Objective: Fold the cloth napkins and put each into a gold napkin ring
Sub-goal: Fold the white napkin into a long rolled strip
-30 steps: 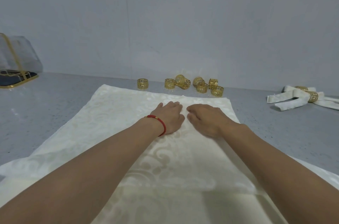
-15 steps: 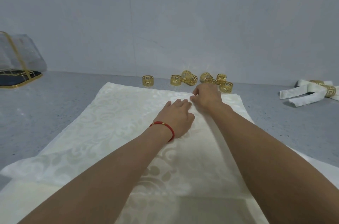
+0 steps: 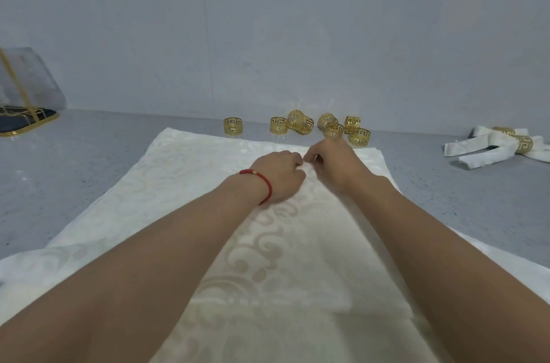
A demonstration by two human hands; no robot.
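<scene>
While both hands (image 3: 309, 167) pinch napkin (image 3: 184, 184), fingers curled

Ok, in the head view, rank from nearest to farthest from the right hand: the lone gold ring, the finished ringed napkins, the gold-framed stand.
From the right hand:
1. Lone gold ring, far-left of it.
2. Finished ringed napkins, at the right edge.
3. Gold-framed stand, far left by the wall.

Both forearms are bare — no sleeves reach into view. The left hand (image 3: 279, 175) has a thin red cord bracelet (image 3: 262, 184) at its wrist — one small gold bead on it. The right hand (image 3: 333, 163) wears nothing.
</scene>
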